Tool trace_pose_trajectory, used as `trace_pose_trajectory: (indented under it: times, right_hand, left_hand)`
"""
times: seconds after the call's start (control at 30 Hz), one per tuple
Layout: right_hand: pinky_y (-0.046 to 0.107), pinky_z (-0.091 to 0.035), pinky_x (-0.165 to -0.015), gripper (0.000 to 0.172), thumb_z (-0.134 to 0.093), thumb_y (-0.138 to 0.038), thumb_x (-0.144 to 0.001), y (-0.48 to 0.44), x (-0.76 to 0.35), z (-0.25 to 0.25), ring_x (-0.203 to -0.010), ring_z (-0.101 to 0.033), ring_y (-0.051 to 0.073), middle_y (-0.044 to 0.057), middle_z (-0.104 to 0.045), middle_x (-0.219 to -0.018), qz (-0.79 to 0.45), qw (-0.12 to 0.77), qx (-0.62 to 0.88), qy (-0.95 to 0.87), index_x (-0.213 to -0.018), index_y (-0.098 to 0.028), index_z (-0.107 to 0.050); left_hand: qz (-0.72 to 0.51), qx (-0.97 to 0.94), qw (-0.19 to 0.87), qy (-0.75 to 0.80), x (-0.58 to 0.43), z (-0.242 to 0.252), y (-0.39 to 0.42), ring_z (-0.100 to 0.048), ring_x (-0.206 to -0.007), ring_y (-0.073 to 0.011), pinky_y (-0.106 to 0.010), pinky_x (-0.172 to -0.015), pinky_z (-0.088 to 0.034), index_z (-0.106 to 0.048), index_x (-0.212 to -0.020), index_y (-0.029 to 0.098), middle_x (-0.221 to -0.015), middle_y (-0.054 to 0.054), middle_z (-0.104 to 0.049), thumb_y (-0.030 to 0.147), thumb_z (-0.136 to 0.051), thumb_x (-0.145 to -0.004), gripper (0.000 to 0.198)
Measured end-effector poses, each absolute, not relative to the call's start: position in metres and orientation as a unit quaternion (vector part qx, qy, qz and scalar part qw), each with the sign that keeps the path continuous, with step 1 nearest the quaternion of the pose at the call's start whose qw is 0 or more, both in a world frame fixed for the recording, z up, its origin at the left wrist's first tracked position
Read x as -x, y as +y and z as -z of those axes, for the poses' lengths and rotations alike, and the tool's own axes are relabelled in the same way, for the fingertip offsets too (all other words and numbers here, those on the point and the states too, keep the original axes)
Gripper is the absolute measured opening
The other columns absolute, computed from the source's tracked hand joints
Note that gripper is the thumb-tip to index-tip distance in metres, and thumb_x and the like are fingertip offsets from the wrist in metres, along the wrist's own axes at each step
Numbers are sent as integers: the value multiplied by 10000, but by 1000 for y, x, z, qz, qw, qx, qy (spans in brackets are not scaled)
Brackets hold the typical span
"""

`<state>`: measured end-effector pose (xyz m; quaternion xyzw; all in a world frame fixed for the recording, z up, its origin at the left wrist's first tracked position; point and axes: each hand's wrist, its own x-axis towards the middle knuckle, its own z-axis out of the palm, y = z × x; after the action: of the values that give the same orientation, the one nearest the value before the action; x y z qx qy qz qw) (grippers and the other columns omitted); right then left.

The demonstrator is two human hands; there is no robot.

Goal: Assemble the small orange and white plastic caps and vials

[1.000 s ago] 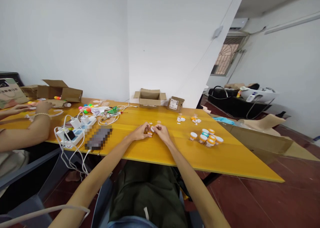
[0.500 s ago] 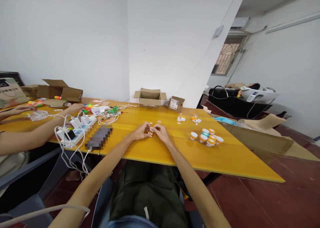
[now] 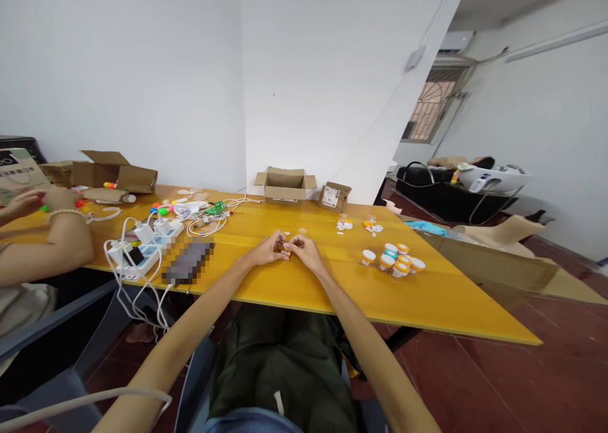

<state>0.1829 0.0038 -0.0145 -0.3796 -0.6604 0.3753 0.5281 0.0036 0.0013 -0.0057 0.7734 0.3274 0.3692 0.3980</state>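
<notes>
My left hand (image 3: 270, 249) and my right hand (image 3: 306, 249) meet over the table, fingertips closed from both sides on a small orange-and-white plastic part (image 3: 285, 252). Fingers cover much of it, so its exact kind is hidden. Just beyond the fingertips lies a tiny white piece (image 3: 287, 233), with a pale clear disc (image 3: 303, 231) near it. To the right stands a cluster of small cup-like pieces (image 3: 399, 267) with white, orange and teal tops over clear bottoms. One similar orange-and-white piece (image 3: 367, 257) stands a little apart from them.
Two small piles of white and orange parts (image 3: 373, 228) lie farther back. An open cardboard box (image 3: 285, 186) and a smaller carton (image 3: 335, 196) stand by the wall. Left are a power strip (image 3: 151, 253) with white cables, a blurred-out dark device (image 3: 188, 262) and a co-worker's arms (image 3: 57, 243).
My hands stay in nearly the same place, with slight finger movement around the part. The co-worker's hands at the left have drawn back and come up closer together.
</notes>
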Motion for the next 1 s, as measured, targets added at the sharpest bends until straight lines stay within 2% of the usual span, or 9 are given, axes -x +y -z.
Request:
trace_pose_trajectory:
  times: [0.2, 0.73, 1.0]
  right_hand:
    - [319, -499, -666, 319, -818, -497, -608, -2, -181, 12, -678, -625, 185, -7, -674, -690, -380, 526, 381, -659, -659, -236, -643]
    - [326, -529, -709, 247, -778, -387, -685, 6, -182, 20, -770, -629, 187, 8, -684, -830, -328, 473, 377, -726, -814, -224, -643]
    - [327, -524, -713, 243, -768, -372, -690, 7, -182, 22, -752, -622, 180, 1, -673, -820, -325, 462, 381, -732, -807, -223, -616]
  left_hand:
    - [-379, -756, 438, 305, -5, 7, 2, -599, -763, -124, -298, -757, -498, -457, -929, 215, -867, 29, -576, 467, -862, -682, 537]
    - [-372, -766, 407, 330, -7, -2, -4, -557, -721, -127, -260, -697, -461, -463, -888, 208, -744, 56, -544, 436, -860, -670, 507]
    - [-364, -773, 394, 338, -6, -3, -4, -521, -684, -114, -245, -655, -428, -468, -884, 208, -746, 57, -527, 469, -845, -666, 508]
